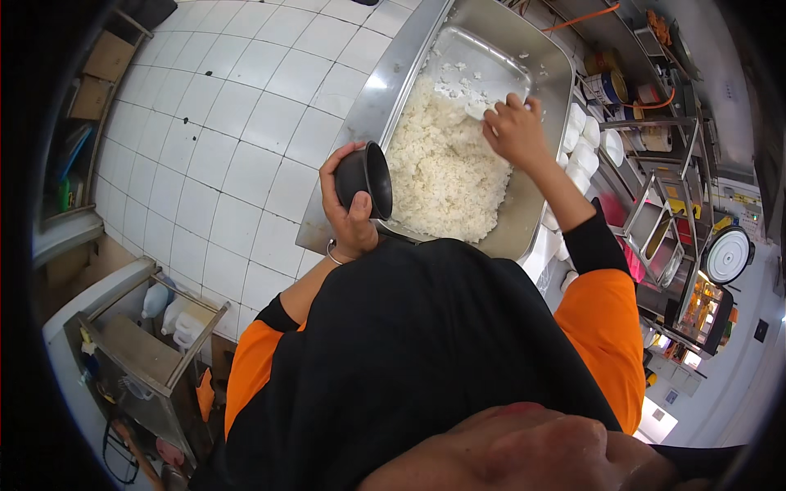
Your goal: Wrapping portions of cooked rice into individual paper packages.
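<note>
Cooked white rice (451, 166) fills the near and middle part of a deep stainless steel pan (556, 67). Loose grains lie on the pan's bare far end. My left hand (351, 212) holds a small black bowl (363, 181) tilted on its side, its mouth facing the rice, by the pan's left rim. Over the right side of the pan, my right hand (513, 126) is closed round the handle of a white scoop or paddle (476, 109), whose blade is at the edge of the rice. Most of the handle is hidden by the fingers.
White rounded containers or packs (580, 153) stand along the pan's right side. Farther right are metal racks (669, 123) with cans and metal containers. A metal shelf cart (138, 350) with plastic jugs stands at lower left. White floor tiles (245, 123) lie left of the metal counter.
</note>
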Available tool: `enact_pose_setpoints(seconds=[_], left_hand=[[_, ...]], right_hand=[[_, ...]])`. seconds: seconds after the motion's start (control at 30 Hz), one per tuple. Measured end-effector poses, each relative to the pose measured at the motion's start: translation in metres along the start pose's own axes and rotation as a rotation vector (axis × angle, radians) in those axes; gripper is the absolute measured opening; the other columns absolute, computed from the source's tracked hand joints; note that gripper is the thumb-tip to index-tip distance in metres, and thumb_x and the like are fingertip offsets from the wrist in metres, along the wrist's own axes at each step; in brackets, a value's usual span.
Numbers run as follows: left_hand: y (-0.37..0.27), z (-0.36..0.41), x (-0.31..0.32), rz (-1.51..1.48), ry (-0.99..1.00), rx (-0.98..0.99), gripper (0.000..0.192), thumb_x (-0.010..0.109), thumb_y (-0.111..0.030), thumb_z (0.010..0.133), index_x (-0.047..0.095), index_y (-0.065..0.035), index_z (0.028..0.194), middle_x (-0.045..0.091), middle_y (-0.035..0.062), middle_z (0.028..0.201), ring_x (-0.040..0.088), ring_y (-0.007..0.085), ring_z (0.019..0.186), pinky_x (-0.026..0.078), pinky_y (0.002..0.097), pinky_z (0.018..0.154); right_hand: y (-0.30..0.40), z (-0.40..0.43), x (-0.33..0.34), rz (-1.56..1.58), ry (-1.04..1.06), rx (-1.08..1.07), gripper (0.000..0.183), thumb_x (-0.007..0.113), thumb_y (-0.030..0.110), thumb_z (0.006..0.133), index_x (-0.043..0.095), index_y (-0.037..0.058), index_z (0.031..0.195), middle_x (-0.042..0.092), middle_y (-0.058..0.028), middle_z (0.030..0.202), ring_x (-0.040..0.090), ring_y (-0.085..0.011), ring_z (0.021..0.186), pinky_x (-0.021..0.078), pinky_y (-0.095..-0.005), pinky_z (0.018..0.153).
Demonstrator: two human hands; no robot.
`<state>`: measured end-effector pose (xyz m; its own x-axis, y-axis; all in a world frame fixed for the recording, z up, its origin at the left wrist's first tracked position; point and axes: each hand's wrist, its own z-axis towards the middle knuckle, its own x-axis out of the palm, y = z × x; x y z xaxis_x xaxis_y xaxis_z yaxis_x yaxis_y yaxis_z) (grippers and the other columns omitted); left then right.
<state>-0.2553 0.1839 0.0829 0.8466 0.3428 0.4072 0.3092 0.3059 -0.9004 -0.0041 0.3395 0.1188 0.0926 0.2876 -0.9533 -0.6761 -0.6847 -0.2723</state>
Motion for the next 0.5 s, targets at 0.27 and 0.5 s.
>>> enact_pose_setpoints(seconds=[0.27, 0.5], left_hand=[[0.003, -0.002, -0.002, 0.046, 0.000, 0.050, 0.067, 0.058, -0.042, 0.083, 0.043, 0.0043, 0.129, 0.052, 0.0174, 0.125, 0.052, 0.0231, 0.110, 0.041, 0.0343, 0.096], [0.006, -0.005, -0.004, 0.042, -0.018, 0.049, 0.072, 0.059, -0.050, 0.082, 0.045, 0.0042, 0.128, 0.053, 0.0179, 0.124, 0.053, 0.0239, 0.110, 0.041, 0.0352, 0.096]], right_hand=[[0.059, -0.037, -0.039, -0.039, -0.063, -0.084, 0.009, 0.069, 0.018, 0.075, 0.063, 0.0166, 0.081, 0.054, 0.0019, 0.073, 0.053, -0.0172, 0.087, 0.0337, -0.0415, 0.084], [-0.097, 0.025, -0.002, -0.248, 0.056, 0.379, 0.024, 0.066, 0.036, 0.080, 0.072, 0.0148, 0.088, 0.069, -0.0028, 0.088, 0.059, -0.0250, 0.090, 0.0370, -0.0484, 0.080]])
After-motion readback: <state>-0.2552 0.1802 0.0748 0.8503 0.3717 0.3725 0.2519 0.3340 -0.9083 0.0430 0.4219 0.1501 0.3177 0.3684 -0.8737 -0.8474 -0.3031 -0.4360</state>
